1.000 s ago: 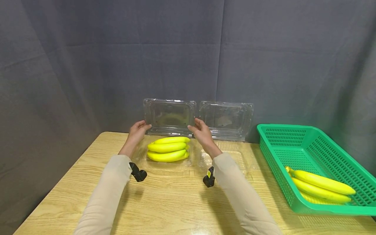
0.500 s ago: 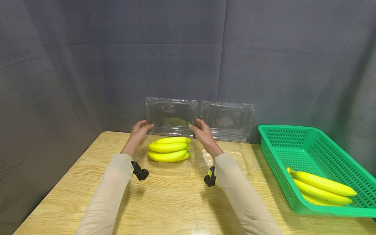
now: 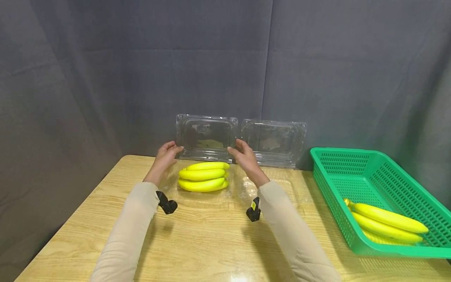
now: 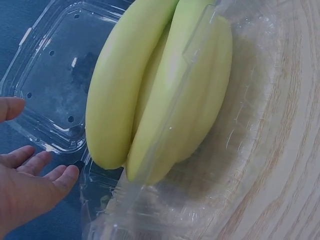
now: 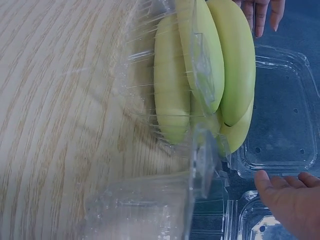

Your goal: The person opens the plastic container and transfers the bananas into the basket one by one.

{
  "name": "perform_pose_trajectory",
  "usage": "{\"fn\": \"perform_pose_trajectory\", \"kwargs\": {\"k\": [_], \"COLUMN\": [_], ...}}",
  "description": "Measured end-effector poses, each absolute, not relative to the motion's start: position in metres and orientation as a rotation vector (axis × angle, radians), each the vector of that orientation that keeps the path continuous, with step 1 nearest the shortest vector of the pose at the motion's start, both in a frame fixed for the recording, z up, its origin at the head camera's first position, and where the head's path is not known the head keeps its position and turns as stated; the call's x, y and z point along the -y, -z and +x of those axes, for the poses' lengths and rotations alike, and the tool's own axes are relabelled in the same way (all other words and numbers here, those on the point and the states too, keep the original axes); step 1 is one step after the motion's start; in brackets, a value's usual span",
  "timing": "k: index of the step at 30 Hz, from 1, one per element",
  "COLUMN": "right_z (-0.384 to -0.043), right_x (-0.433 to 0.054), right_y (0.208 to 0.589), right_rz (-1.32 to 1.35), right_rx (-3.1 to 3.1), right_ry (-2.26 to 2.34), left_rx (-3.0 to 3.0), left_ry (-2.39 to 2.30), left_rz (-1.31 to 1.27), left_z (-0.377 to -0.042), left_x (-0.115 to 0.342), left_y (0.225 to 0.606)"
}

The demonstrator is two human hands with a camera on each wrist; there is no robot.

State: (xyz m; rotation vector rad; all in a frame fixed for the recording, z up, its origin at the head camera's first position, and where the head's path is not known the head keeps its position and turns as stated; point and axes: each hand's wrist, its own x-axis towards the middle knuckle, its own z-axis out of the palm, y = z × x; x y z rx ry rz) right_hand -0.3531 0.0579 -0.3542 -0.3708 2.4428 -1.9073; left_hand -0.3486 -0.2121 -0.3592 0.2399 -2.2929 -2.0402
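Observation:
Several yellow bananas (image 3: 203,178) lie together in the left clear plastic clamshell box (image 3: 208,201), whose lid (image 3: 207,133) stands raised behind them. At the lid's lower left corner is my left hand (image 3: 165,158), thumb and fingers apart and nothing gripped in the left wrist view. My right hand (image 3: 248,160) is by the lid's lower right corner, between the two lids. Its fingers look straight in the right wrist view, close to the lid's edge (image 5: 295,172); whether they touch it I cannot tell.
A second clear box (image 3: 292,192) with a raised lid (image 3: 273,143) stands to the right. Farther right, a green basket (image 3: 331,207) holds more bananas (image 3: 387,223). Behind the wooden table (image 3: 211,239) hangs a grey curtain (image 3: 211,66).
Both hands stay nearly in place beside the left lid. The yellow reflection in that lid has grown smaller, and the head view has shifted slightly.

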Motion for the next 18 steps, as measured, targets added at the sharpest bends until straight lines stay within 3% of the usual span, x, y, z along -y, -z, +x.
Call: {"fn": "perform_pose_trajectory", "kwargs": {"k": [18], "right_z": [-0.347], "right_x": [-0.063], "right_y": [0.343], "right_rz": [-0.583], "right_rx": [-2.496], "right_ry": [1.958], "left_rx": [2.281], "left_ry": [1.976], "left_rz": [0.140], "left_z": [-0.336], "left_x": [0.218], "left_y": [0.350]}}
